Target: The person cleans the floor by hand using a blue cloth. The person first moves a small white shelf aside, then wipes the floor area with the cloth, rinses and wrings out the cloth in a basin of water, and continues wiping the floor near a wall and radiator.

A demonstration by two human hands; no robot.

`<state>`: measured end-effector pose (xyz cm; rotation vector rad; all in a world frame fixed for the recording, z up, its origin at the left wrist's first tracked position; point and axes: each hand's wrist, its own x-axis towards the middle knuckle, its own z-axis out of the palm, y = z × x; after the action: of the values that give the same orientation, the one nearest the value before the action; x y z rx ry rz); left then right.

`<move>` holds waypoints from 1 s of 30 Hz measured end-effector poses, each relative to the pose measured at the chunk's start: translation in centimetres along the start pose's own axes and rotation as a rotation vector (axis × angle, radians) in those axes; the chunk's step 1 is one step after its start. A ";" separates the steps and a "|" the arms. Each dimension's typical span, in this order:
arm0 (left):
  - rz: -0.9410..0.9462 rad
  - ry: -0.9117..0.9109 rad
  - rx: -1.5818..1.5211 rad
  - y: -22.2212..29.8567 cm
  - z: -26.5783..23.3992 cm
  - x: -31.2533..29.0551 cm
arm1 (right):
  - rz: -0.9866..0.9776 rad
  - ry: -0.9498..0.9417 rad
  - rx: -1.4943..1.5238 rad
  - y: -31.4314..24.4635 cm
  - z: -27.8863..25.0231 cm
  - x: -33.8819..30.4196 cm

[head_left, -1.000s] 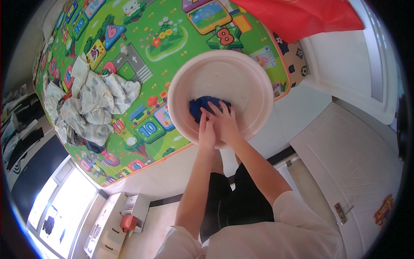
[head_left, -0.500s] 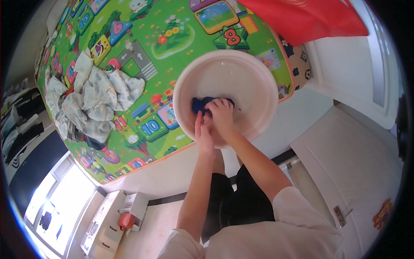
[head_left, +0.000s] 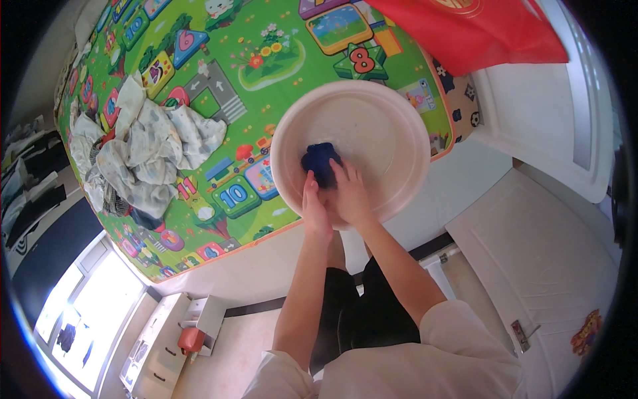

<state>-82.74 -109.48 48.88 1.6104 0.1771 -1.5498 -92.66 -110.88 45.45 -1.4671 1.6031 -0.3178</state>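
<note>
A pale pink basin (head_left: 417,156) with some water in it stands near the front edge of the patterned mat. Inside it, left of the middle, is a wet dark blue cloth (head_left: 320,159), bunched up. My left hand (head_left: 317,209) presses against its near left side, thumb and fingers closed on it. From the right, my right hand (head_left: 351,194) grips the cloth with curved fingers. The two hands nearly meet at the heels, with the cloth squeezed between them. Its exact kind of garment does not show.
A green play mat (head_left: 199,40) with pictures covers the raised surface. White patterned clothes (head_left: 146,156) lie heaped at left. A red bag (head_left: 478,36) hangs at the far right, beside a white door (head_left: 531,259). A cabinet (head_left: 156,346) stands lower left.
The blue cloth, lying wide under my right hand before, is now bunched more upright between both hands. My right hand has shifted slightly nearer to me, uncovering more cloth.
</note>
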 end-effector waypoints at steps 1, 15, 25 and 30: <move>-0.004 0.017 0.008 -0.3 -0.2 0.2 | -0.062 -0.029 -0.265 -0.5 0.1 0.0; 0.061 0.070 0.068 -0.3 0.5 -1.1 | -0.002 0.156 -0.084 3.1 2.3 3.2; -0.087 -0.172 -0.093 -0.2 -0.1 0.3 | 0.231 0.048 1.043 0.7 -3.4 -1.7; -0.152 -0.264 -0.217 0.5 1.2 0.4 | 0.283 -0.069 1.256 -1.0 -6.4 -2.5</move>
<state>-83.23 -110.71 48.96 1.2355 0.3171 -1.7771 -97.10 -111.25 50.77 -0.2786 1.1095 -0.8832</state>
